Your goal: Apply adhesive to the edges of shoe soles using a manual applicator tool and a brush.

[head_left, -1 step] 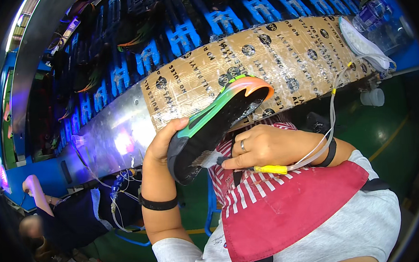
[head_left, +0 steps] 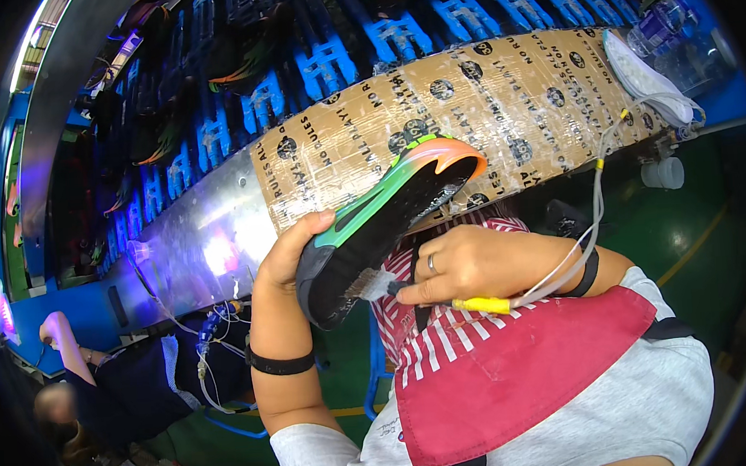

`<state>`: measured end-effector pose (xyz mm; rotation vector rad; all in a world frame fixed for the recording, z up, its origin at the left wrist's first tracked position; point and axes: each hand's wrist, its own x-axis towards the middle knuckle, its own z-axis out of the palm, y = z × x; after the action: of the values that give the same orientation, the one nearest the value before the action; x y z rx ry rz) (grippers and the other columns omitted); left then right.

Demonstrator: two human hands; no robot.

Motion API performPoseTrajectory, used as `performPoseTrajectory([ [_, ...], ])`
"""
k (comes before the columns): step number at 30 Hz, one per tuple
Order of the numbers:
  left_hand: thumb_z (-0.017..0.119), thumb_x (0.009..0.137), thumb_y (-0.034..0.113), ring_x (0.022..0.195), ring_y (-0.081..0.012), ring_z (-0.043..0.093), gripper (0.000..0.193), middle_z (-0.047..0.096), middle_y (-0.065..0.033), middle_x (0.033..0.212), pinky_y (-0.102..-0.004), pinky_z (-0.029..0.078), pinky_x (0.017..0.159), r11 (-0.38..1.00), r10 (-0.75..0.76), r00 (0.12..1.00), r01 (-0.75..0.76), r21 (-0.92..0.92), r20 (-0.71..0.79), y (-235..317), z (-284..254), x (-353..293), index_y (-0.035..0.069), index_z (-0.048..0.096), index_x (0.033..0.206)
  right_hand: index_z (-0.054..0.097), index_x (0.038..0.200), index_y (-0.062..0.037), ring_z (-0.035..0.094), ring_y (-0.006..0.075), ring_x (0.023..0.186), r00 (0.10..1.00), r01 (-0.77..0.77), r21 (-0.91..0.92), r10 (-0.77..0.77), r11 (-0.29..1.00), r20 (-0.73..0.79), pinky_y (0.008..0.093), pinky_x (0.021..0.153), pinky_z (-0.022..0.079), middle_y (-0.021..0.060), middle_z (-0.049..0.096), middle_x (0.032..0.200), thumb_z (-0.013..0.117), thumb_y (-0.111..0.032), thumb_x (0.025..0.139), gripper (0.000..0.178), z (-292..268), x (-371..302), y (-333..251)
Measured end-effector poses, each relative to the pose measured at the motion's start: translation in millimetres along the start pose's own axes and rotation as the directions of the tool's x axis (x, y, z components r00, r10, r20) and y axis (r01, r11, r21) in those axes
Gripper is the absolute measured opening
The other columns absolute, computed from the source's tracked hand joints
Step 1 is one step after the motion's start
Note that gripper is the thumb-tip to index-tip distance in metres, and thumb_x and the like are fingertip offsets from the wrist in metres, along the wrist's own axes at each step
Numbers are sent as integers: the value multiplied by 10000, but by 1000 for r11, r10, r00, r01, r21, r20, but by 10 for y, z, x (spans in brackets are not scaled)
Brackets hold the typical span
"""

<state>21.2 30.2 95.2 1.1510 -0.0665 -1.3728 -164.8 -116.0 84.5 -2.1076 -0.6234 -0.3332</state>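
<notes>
Shoe (head_left: 360,213) being held tilted mid-frame, underside (head_left: 390,228) being presented to brush (head_left: 378,286), apparently for easy reach; black end (head_left: 312,275) being clasped by curled left grip (head_left: 286,262); brush being pinched by right grip (head_left: 467,266), bristles (head_left: 368,284) touching underside

Your left forearm (head_left: 280,324) stands nearly upright, the left hand (head_left: 285,255) by the desk's (head_left: 202,235) near edge, closed in a grip, its thumb (head_left: 314,223) stretched to the right and the other fingers hidden. Your right forearm (head_left: 550,262) crosses from the right, elbow bent; the right hand (head_left: 469,265) sits lower, back upward, fingers (head_left: 426,292) curled in a pinch toward the left.
</notes>
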Motion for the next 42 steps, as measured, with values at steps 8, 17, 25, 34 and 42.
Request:
performPoseTrajectory([
  [8, 592, 733, 148, 930, -238, 585, 487, 573, -164, 1073, -321, 466, 832, 998, -60, 995, 57, -30, -75, 71, -63, -75, -35, 465, 1166, 599, 936, -35, 547, 205, 632, 998, 12, -135, -21, 991, -65, 303, 541, 463, 56, 524, 646, 565, -89, 655, 288, -31, -18, 4],
  [17, 564, 748, 214, 901, -253, 595, 464, 584, -170, 1051, -332, 474, 813, 994, -102, 987, 104, 13, -125, 69, -13, -173, -43, 499, 1129, 599, 956, -73, 537, 198, 643, 984, 1, -156, -29, 988, -175, 307, 535, 461, 32, 503, 639, 575, -83, 644, 313, 16, -11, 38],
  [25, 515, 767, 266, 939, -257, 588, 509, 570, -183, 1084, -341, 463, 839, 995, 13, 990, -27, -98, -141, -12, 117, -161, -56, 470, 1158, 629, 907, -73, 555, 227, 564, 984, 50, 117, -28, 992, -175, 325, 501, 456, 70, 558, 623, 664, -178, 705, 231, 125, -36, 102],
  [34, 446, 775, 340, 931, -273, 581, 588, 557, -190, 1083, -363, 459, 846, 979, 126, 992, -124, -164, 6, -491, 24, -35, -57, 410, 1207, 663, 870, -40, 615, 151, 702, 724, -468, 444, 620, 764, -304, 261, 638, 470, 106, 646, 742, 690, -183, 709, 218, -105, -49, 266],
  [42, 430, 777, 355, 935, -279, 580, 589, 548, -190, 1103, -385, 481, 814, 929, 179, 984, -176, -326, -21, -681, -21, -64, -45, 416, 1209, 641, 897, -33, 612, 245, 663, 557, -490, 231, 506, 840, -659, 294, 610, 477, 130, 630, 779, 674, -149, 709, 224, -152, -53, 350],
])
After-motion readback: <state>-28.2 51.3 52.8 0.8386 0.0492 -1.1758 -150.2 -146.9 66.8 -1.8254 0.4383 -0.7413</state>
